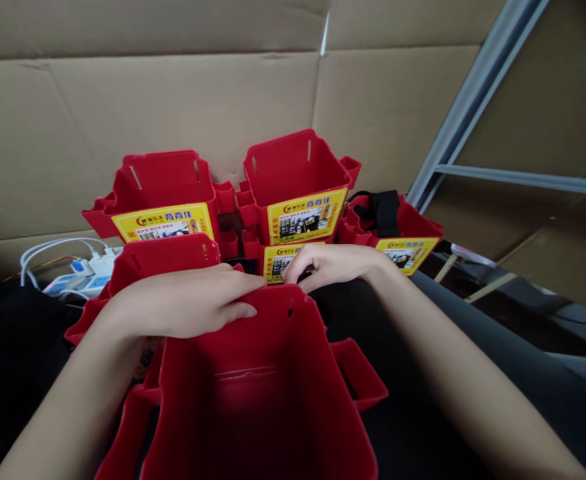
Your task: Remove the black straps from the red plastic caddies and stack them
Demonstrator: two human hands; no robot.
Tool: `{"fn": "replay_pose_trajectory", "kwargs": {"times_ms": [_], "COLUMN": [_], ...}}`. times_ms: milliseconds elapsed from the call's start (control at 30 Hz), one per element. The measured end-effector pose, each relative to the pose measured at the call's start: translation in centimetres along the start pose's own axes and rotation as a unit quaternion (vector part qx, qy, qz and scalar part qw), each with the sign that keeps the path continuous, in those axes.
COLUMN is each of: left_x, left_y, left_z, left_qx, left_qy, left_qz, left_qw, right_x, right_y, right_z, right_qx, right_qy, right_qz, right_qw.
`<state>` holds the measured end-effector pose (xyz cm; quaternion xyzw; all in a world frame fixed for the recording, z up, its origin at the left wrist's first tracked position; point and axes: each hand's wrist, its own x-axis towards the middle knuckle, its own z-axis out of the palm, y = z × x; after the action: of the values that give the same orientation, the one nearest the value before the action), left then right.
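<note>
A large red plastic tool box (273,340) with side pockets stands open-topped right in front of me, its inside bare. My left hand (187,300) grips its far rim, thumb on the inner wall and fingers over the outer side. At the same rim, near the slot on the right, my right hand (325,263) is closed in a pinch. Its fingertips are partly hidden behind the rim, and what they hold cannot be made out. Just beyond my left hand stands another red tool box (167,255).
Farther back are more red boxes with yellow labels, one at left (165,180) and one at right (293,167). A smaller-looking box (393,230) holds a black strap (385,210). A power strip (87,273) with cables lies left. Cardboard (173,100) and a metal frame (473,87) bound the space.
</note>
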<state>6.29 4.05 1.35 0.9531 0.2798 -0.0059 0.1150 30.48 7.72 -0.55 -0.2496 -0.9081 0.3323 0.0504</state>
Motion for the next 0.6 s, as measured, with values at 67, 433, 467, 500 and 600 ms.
{"fn": "replay_pose_trajectory", "kwargs": {"times_ms": [67,433,467,500,600], "left_x": [0.1,0.1,0.1,0.1,0.1], "left_y": [0.0,0.2,0.2,0.2,0.2], "left_z": [0.0,-0.1,-0.1,-0.1,-0.1], "left_qx": [-0.014,-0.024,-0.021,-0.018,-0.010], "left_qy": [-0.003,-0.008,-0.007,-0.007,-0.010], "left_qz": [0.009,-0.001,-0.002,-0.001,-0.002], "left_qw": [1.000,1.000,1.000,1.000,1.000], "right_x": [0.0,0.3,0.1,0.0,-0.4], "right_y": [-0.1,-1.4,-1.7,-2.0,-2.8], "right_z": [0.0,0.8,0.8,0.9,1.0], "right_qx": [0.001,-0.007,-0.015,-0.025,-0.064], "right_qy": [-0.004,0.005,0.015,0.023,0.034], "right_qz": [-0.010,-0.038,-0.036,-0.035,-0.030], "right_qw": [1.000,0.999,0.999,0.999,0.997]}}
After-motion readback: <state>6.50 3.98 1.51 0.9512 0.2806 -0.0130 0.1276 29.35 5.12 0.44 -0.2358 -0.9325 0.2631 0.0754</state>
